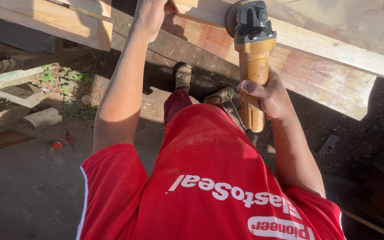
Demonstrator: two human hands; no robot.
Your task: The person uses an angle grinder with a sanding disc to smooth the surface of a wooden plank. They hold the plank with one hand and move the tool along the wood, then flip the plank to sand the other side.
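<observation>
My right hand (pixel 266 95) grips the yellow body of an angle grinder (pixel 252 62), whose dark grey head and disc rest against the edge of a long pale wooden plank (pixel 330 49). My left hand (pixel 150 15) reaches up to the top of the view and presses on the near end of that plank. A wider reddish board (pixel 316 80) lies under the plank. My red shirt and my sandalled feet (pixel 184 75) show below.
More planks (pixel 63 22) lie at the upper left over a dark beam. On the dirt ground are a white tube-like offcut (pixel 44 118), a small red can (pixel 56 145), green weeds and wood scraps (pixel 330 143) at the right.
</observation>
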